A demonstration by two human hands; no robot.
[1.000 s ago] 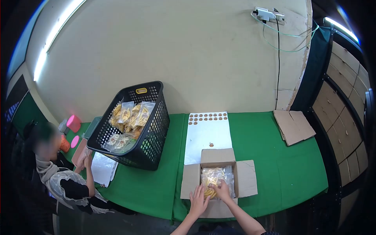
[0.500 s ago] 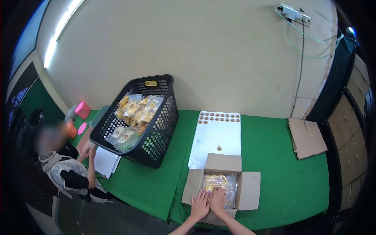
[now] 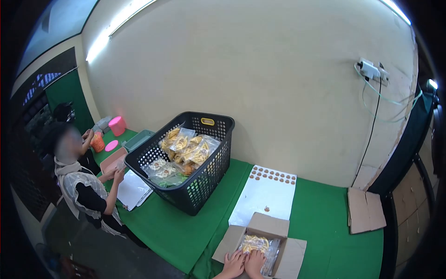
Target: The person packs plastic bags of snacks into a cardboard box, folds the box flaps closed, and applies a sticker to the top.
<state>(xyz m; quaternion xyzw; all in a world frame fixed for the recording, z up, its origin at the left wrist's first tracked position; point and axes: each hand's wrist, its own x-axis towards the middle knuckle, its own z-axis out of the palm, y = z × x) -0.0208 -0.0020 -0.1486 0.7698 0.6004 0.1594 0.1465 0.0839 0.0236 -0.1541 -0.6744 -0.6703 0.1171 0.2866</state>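
Near the bottom of the view stands an open cardboard box [image 3: 277,268], its flaps folded outward. Clear plastic packets of yellow snack pieces [image 3: 254,243] lie inside it. My left hand [image 3: 233,265] rests at the near left side of the box, fingers stretched forward to the packets' near edge. Beside it, my right hand [image 3: 254,263] reaches into the box and lays its fingers on the packets. Both hands press from above; their fingertips are partly hidden against the plastic.
Behind the box lies a white sheet [image 3: 260,195] with rows of round stickers. To the left stands a black basket [image 3: 197,190] of snack packets. Folded cardboard [image 3: 366,211] lies on the green table cover [image 3: 325,223]. Two other people [image 3: 88,190] are at the far left.
My view has tilted up and turned left, so the box and hands sit lower in it. My left hand has come from the left flap to the packets' edge, closer to my right.
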